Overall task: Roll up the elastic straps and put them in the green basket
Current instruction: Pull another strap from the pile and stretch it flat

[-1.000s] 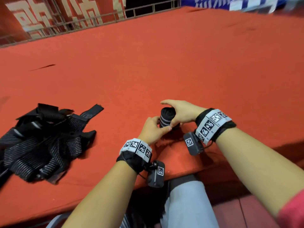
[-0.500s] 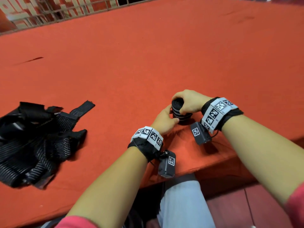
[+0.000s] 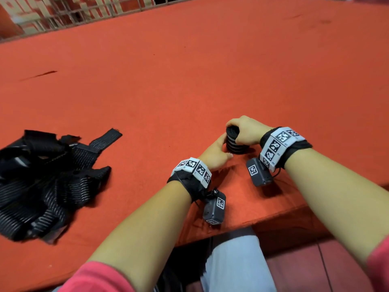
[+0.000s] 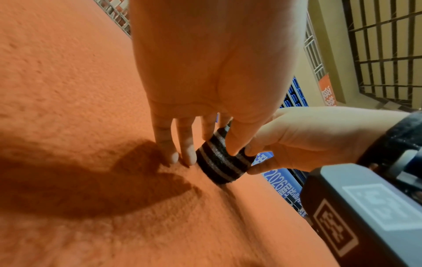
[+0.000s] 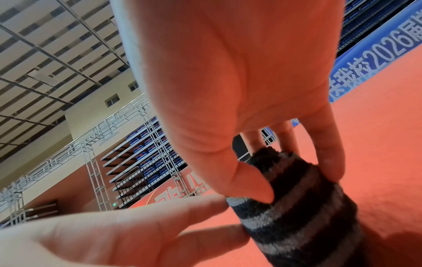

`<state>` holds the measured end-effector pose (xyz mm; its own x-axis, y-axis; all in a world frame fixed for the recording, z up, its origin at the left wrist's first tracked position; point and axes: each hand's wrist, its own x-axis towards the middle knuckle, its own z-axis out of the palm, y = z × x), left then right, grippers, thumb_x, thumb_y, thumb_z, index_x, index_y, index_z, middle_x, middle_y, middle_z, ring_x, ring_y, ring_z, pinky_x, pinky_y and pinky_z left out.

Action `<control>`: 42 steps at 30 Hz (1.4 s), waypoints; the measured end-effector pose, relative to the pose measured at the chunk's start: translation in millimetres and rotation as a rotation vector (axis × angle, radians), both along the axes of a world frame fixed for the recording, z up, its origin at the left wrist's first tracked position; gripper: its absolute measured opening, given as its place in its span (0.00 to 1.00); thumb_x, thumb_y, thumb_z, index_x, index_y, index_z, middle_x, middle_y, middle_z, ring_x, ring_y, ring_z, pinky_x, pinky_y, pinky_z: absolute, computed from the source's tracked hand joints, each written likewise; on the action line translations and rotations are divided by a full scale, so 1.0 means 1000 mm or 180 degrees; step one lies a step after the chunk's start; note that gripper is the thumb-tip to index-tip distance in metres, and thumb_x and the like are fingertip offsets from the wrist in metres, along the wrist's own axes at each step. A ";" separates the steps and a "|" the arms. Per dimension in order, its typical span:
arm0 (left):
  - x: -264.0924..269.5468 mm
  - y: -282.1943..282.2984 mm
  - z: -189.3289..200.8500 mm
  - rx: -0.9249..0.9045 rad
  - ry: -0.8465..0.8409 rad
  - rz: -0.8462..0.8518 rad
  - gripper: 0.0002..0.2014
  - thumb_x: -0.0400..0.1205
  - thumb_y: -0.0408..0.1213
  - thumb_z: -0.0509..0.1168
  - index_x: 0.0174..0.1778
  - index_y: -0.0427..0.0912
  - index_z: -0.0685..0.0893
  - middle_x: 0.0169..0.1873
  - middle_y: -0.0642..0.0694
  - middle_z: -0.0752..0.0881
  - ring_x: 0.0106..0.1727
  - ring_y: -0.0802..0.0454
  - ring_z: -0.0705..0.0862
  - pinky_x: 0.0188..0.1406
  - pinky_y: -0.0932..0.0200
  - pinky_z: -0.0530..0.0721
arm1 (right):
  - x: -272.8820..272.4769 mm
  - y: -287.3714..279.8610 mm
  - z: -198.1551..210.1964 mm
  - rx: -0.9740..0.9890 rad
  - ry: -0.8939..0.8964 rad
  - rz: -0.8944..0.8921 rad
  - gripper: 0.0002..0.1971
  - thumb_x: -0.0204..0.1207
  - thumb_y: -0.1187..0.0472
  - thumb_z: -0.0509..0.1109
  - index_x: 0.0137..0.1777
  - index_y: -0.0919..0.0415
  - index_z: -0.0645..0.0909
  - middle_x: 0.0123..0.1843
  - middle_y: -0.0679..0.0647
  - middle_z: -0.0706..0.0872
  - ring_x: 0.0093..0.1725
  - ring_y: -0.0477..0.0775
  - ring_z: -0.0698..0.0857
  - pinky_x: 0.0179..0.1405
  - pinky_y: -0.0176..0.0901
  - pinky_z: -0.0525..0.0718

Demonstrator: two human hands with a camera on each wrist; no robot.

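Both hands still grasping rolled strap [image 3: 234,142], apparently upright on red table [image 3: 189,81]

Red felt-covered table [image 3: 210,70] fills most of head view, near edge running along lower right of frame. Dark slit-like mark [image 3: 39,75] in cloth at upper left. Heap of black elastic straps [image 3: 48,180] with pale stripes lies on cloth at left edge, loose and tangled, one end pointing toward centre. Rolled strap [image 3: 234,142] stands on end right of centre, near front edge, well apart from heap.
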<state>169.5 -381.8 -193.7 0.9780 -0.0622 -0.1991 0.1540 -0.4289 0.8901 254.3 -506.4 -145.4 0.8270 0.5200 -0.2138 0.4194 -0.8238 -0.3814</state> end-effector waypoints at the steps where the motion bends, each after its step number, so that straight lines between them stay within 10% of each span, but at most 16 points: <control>1: -0.001 0.001 0.001 0.0020 0.0015 0.0003 0.38 0.82 0.21 0.62 0.86 0.49 0.58 0.70 0.54 0.73 0.34 0.59 0.77 0.30 0.68 0.76 | 0.000 0.001 0.001 -0.0019 0.0004 -0.0006 0.28 0.69 0.63 0.66 0.71 0.49 0.78 0.68 0.62 0.80 0.62 0.68 0.82 0.60 0.59 0.85; 8: -0.008 0.018 0.009 0.0395 0.0030 0.0198 0.36 0.83 0.31 0.66 0.86 0.44 0.57 0.83 0.42 0.65 0.69 0.35 0.81 0.53 0.51 0.83 | -0.017 0.015 0.009 -0.0155 -0.0198 -0.0142 0.34 0.75 0.57 0.69 0.82 0.47 0.66 0.79 0.58 0.68 0.79 0.67 0.66 0.75 0.64 0.72; 27: -0.153 0.223 0.076 0.1433 -0.0285 0.1378 0.21 0.80 0.32 0.67 0.70 0.44 0.80 0.63 0.45 0.84 0.60 0.47 0.84 0.54 0.58 0.80 | -0.133 0.212 0.056 0.0340 -0.0278 0.0963 0.33 0.75 0.61 0.69 0.81 0.50 0.68 0.75 0.61 0.73 0.69 0.63 0.78 0.63 0.50 0.79; 42: -0.277 0.388 0.101 0.2056 -0.0073 0.1985 0.16 0.79 0.30 0.64 0.62 0.45 0.86 0.49 0.49 0.85 0.55 0.49 0.84 0.51 0.62 0.76 | -0.229 0.383 0.038 0.0178 -0.0259 0.2135 0.18 0.73 0.63 0.70 0.64 0.54 0.85 0.52 0.49 0.90 0.51 0.51 0.85 0.45 0.37 0.75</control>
<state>-107.8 6.4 -92.5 0.8006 0.5991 0.0087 0.5117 -0.6913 0.5101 25.1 -123.2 -107.0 0.3338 0.9347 -0.1224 0.8621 -0.3552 -0.3615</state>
